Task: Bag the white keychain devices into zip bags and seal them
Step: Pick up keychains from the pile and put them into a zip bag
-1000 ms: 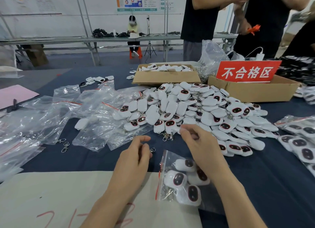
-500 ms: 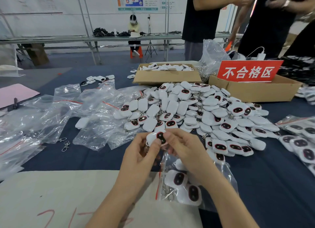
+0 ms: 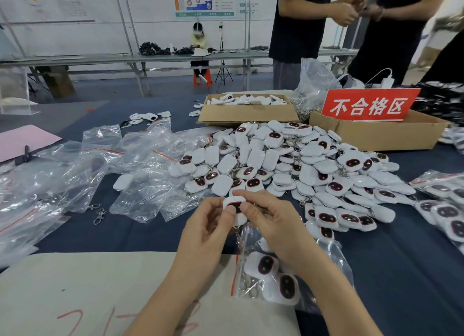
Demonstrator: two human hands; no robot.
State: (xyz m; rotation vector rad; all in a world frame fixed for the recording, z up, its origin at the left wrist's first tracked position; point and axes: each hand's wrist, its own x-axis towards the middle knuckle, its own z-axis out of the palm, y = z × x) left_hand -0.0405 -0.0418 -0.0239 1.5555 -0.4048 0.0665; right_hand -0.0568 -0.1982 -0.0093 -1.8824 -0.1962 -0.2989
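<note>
Over the blue counter point(image 3: 140, 232), the left hand point(image 3: 208, 232) and right hand point(image 3: 273, 225) pinch one white keychain device point(image 3: 234, 205) between them, with the zip bag point(image 3: 334, 260) just below. It looks hard, light and smooth, so hold its sides.

Left grip point(image 3: 208, 227), right grip point(image 3: 272, 225): bare; forearms point(image 3: 160, 308) bare to frame edge; thumbnails point(image 3: 244, 206) short, plain.

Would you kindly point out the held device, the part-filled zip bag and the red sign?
Held device point(image 3: 235, 203): head view, on its dark face.
Zip bag point(image 3: 336, 261): head view, on clear plastic at its right side.
Red sign point(image 3: 367, 105): head view, on its middle.
</note>
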